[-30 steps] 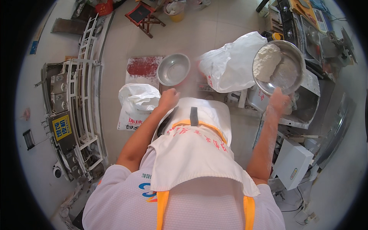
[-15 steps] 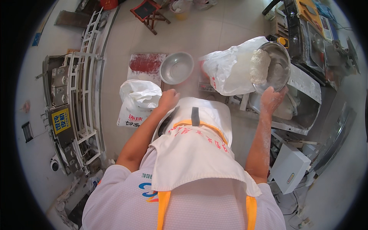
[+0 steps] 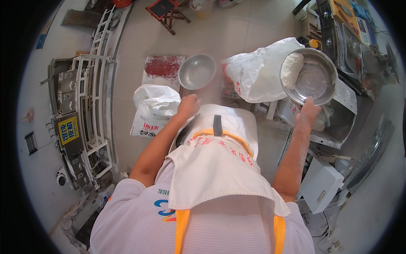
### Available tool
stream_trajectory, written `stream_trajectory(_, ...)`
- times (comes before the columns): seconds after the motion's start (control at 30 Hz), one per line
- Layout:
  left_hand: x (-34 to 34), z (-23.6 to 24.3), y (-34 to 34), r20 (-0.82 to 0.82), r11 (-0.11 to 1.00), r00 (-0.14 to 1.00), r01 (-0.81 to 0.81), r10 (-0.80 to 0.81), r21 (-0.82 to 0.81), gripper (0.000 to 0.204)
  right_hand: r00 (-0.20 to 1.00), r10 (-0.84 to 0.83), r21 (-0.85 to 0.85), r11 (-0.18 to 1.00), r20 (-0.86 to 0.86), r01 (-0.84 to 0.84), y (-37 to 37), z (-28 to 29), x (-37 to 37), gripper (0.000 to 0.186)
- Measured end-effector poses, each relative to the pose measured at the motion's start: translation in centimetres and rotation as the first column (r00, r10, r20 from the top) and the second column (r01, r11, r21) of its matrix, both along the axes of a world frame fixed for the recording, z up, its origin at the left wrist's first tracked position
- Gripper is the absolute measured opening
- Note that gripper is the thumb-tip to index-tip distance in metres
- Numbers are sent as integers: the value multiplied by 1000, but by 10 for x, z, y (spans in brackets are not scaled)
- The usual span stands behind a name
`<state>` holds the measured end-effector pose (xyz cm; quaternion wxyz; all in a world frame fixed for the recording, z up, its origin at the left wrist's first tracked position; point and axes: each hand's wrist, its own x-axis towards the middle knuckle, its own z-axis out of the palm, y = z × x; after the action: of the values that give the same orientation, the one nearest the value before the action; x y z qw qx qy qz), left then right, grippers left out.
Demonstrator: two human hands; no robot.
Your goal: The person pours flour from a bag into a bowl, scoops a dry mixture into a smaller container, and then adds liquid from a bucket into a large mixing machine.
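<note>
My right hand [image 3: 311, 112] grips the near rim of a round metal bowl [image 3: 317, 80], its forearm dusted white. Against the bowl's left side rests a white mass that looks like flour [image 3: 292, 70]. The bowl is held beside a large white sack [image 3: 258, 74] standing to its left, overlapping the sack's right edge. My left hand [image 3: 190, 105] is closed, just right of a smaller white bag [image 3: 154, 112] with its top open. Whatever its fingers hold, if anything, is hidden. Ahead of that hand lies another metal bowl [image 3: 197, 72], apart from it.
A red and white dusted board [image 3: 163, 70] is beside the second bowl. Metal machinery [image 3: 344, 110] stands at right, under the held bowl. A white rack [image 3: 91, 110] runs along the left wall. A folding stool [image 3: 167, 15] is at the far side.
My right hand has moved the bowl to the right, and its inside now faces up more. The left hand stays closed in nearly the same place.
</note>
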<state>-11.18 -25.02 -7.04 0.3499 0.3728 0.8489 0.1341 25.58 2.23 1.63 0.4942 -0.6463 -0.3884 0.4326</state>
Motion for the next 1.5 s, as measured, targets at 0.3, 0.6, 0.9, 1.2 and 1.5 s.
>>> stream_trajectory(0.3,0,0,-3,1,999,1000,-6,7,-49,35,966,-73,-226,974,-249,15,-5,44,13,46)
stream_trajectory(0.6,2,0,2,2,998,1000,5,-5,-68,35,953,-113,-185,981,-283,61,-8,67,27,48)
stream_trajectory(0.9,2,-3,8,13,998,1000,-1,2,-67,35,933,-131,-133,987,-336,91,-14,83,54,45)
stream_trajectory(1.2,4,13,19,11,998,1000,14,-14,-66,44,873,-367,161,929,320,332,-25,52,175,56)
stream_trajectory(1.5,92,104,129,9,984,991,129,-131,120,71,225,-238,184,954,945,238,-22,-28,201,42)
